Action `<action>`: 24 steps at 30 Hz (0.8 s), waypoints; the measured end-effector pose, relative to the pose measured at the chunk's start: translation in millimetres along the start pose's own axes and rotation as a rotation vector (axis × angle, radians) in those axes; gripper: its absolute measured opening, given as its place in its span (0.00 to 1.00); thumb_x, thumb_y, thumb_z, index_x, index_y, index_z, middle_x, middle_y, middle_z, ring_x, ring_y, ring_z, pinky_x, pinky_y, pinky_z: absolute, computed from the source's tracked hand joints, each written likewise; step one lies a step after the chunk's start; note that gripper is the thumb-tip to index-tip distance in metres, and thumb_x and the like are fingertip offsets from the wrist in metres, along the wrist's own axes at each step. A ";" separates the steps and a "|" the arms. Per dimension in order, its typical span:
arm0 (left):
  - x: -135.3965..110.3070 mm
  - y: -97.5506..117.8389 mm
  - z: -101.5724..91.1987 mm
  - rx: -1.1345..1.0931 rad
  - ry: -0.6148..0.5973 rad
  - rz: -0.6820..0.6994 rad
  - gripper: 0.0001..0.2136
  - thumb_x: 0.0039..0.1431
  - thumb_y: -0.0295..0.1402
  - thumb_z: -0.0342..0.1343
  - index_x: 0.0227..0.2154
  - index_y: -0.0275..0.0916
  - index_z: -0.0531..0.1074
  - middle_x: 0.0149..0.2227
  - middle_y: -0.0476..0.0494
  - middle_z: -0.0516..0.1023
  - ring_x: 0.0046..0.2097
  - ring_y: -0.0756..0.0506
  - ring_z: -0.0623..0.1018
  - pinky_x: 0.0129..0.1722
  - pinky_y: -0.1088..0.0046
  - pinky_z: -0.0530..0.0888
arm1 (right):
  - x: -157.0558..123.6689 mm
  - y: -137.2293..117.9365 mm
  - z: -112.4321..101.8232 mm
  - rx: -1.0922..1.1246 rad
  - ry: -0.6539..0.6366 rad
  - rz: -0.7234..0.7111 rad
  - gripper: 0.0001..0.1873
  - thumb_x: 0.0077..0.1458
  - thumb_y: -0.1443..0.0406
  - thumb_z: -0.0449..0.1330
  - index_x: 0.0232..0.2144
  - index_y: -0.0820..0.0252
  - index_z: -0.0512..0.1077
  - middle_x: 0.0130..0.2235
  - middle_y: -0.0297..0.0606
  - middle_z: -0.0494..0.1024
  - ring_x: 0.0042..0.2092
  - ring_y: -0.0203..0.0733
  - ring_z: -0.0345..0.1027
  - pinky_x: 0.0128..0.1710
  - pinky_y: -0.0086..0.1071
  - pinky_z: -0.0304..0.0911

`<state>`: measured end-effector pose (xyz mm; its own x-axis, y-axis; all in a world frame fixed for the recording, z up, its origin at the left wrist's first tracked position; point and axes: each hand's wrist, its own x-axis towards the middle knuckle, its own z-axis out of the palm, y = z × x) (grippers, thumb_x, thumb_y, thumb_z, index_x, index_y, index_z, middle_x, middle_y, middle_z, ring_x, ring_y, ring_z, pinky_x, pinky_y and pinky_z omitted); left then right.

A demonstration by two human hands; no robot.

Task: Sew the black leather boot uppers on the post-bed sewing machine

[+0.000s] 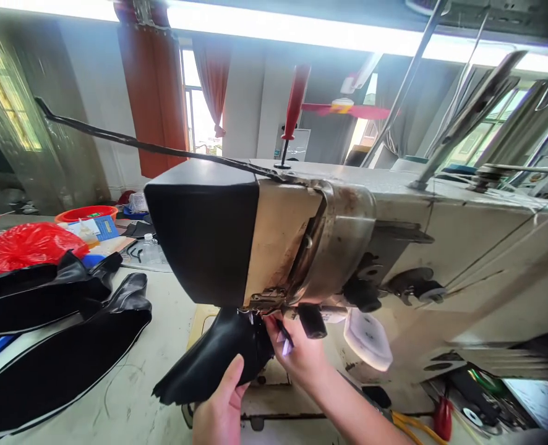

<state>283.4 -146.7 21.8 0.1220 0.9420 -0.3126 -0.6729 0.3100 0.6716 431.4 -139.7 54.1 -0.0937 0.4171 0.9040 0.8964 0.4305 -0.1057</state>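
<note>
Closest to you looms the sewing machine's head (202, 241), and beneath it the glossy black piece (204, 361) slants over the machine bed (274, 405), its inner end by the needle (251, 318). Your left hand (219, 405) has it clamped between thumb and fingers, while your right hand (304, 355) reaches to its inner edge beside a small dark tool (284, 334), its fingertips too hidden to tell whether they pinch. To your left, similar black pieces (65, 358) lie on the table (120, 395) near a red plastic bag (33, 247).
</note>
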 end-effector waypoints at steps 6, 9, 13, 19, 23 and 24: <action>-6.6 20.1 2.8 -0.033 -0.048 -0.068 0.23 0.40 0.24 0.73 0.43 0.39 0.80 0.39 0.41 0.85 0.39 0.41 0.84 0.35 0.69 0.84 | -15.7 18.8 -18.4 0.034 -0.233 -0.172 0.26 0.66 0.52 0.54 0.57 0.64 0.66 0.38 0.48 0.81 0.33 0.46 0.78 0.31 0.34 0.73; -7.3 23.6 4.1 0.012 -0.049 -0.100 0.17 0.36 0.27 0.76 0.34 0.36 0.82 0.37 0.41 0.85 0.35 0.42 0.83 0.31 0.70 0.84 | -14.3 26.2 -29.9 0.034 -0.455 -0.243 0.39 0.63 0.52 0.54 0.67 0.70 0.51 0.48 0.58 0.79 0.41 0.52 0.79 0.37 0.38 0.75; -7.6 22.2 5.1 0.011 0.002 -0.060 0.18 0.32 0.28 0.78 0.30 0.37 0.82 0.33 0.44 0.85 0.32 0.44 0.82 0.28 0.70 0.83 | -3.0 33.2 -35.5 0.008 -0.527 -0.309 0.36 0.57 0.69 0.50 0.67 0.67 0.51 0.46 0.54 0.81 0.39 0.48 0.80 0.35 0.33 0.74; -1.7 13.4 2.1 -0.005 -0.040 -0.066 0.14 0.34 0.31 0.78 0.28 0.37 0.83 0.32 0.44 0.85 0.31 0.45 0.83 0.28 0.73 0.82 | 4.9 29.5 -38.3 -0.051 -0.528 -0.270 0.26 0.54 0.70 0.49 0.57 0.63 0.66 0.42 0.48 0.84 0.34 0.45 0.80 0.30 0.31 0.72; 0.9 13.3 3.6 -0.013 -0.035 -0.043 0.16 0.33 0.32 0.79 0.30 0.41 0.84 0.32 0.46 0.86 0.32 0.45 0.83 0.30 0.71 0.83 | 1.1 32.6 -36.0 -0.077 -0.492 -0.255 0.25 0.54 0.69 0.49 0.54 0.64 0.69 0.37 0.45 0.85 0.30 0.46 0.79 0.26 0.33 0.69; 1.3 14.1 4.2 0.002 -0.036 -0.037 0.17 0.33 0.33 0.79 0.30 0.40 0.84 0.33 0.45 0.86 0.32 0.45 0.83 0.30 0.72 0.83 | 0.0 34.2 -35.4 -0.080 -0.497 -0.244 0.25 0.54 0.69 0.49 0.54 0.64 0.70 0.35 0.44 0.84 0.29 0.46 0.78 0.25 0.33 0.68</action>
<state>277.1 -140.5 33.7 0.1734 0.9338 -0.3131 -0.6656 0.3454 0.6615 477.4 -153.3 65.2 -0.4782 0.6483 0.5925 0.8514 0.5077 0.1317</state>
